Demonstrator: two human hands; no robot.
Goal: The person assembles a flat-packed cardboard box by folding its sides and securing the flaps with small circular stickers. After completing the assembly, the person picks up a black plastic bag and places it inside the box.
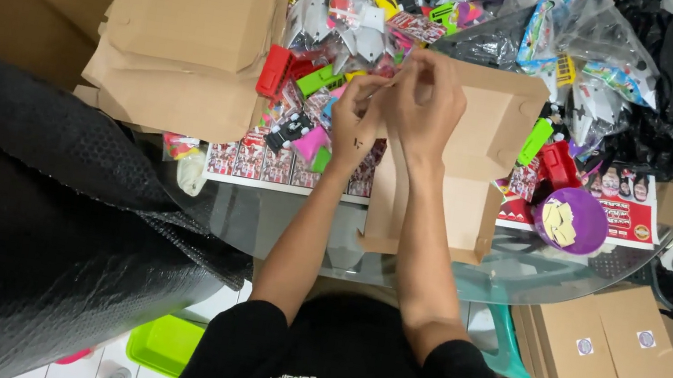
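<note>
Both my hands are raised together over a flat brown cardboard box (486,140) that lies unfolded on the glass table (260,222). My left hand (355,121) and my right hand (425,104) pinch something small between their fingertips; it is too small to tell what. Behind my hands lies a heap of small colourful plastic toys (328,63) and clear wrapped packets (571,46).
A purple bowl (585,217) with pale yellow stickers stands to the right. Large brown cardboard sheets (192,25) lie at the left, black bubble wrap (22,213) at the lower left. Folded brown boxes (598,344) are stacked at the lower right. A green tray (162,345) is on the floor.
</note>
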